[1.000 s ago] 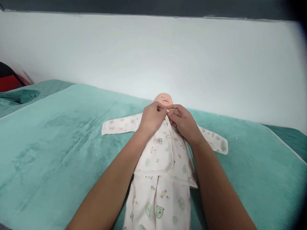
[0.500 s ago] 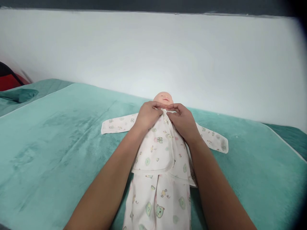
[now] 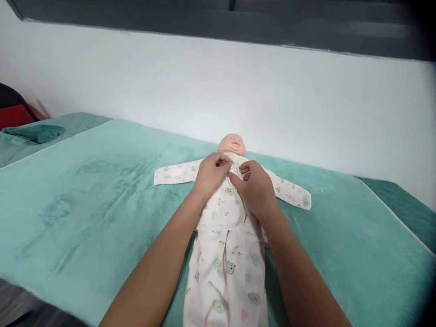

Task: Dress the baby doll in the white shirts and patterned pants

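A baby doll (image 3: pixel 232 143) lies on its back, head at the far end, arms spread out to both sides. It wears a white printed baby shirt (image 3: pixel 218 213) with a front overlap, and matching trousers (image 3: pixel 225 277). At the upper chest, my left hand (image 3: pixel 214 171) pinches the shirt's front edge between thumb and fingertips. Just to its right, my right hand (image 3: pixel 254 184) is over the same front edge, its thumb and forefinger curled and slightly apart. Whether cloth is between the right fingers is hard to make out. The fastening under my fingers is partly hidden.
A green plush cover (image 3: pixel 102 190) spreads over the surface under the doll. Behind stands a white wall (image 3: pixel 204 86) with a dark band (image 3: pixel 153 22) above. A red and black object (image 3: pixel 15 116) is at the far left, and dark floor (image 3: pixel 23 304) shows at lower left.
Both hands have moved from the collar under the doll's chin a little down the shirt front. The neck and collar now show. The camera view has shifted slightly upward.
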